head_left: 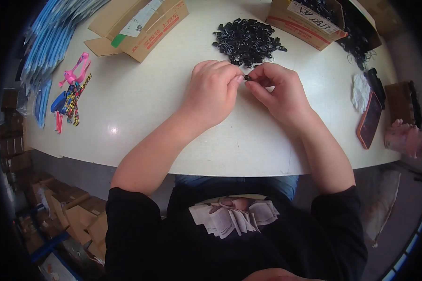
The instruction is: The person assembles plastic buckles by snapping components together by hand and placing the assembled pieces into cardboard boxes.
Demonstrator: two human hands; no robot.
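A small black piece (247, 78), too small to make out in detail, sits between my two hands above the white table. My right hand (283, 91) pinches it between thumb and forefinger. My left hand (213, 89) is closed, its thumb and forefinger pressed together right beside the piece; what lies between those fingertips is hidden. Just beyond the hands is a heap of small black clips (246, 41) with pale loops showing among them.
An open cardboard box (157, 30) stands at the back left, another box (305, 25) holding black pieces at the back right. Blue plastic packets (51, 40), a pink strap (77, 70) and patterned cords (73, 103) lie left. A phone (369, 121) and white tissue (360, 92) lie right.
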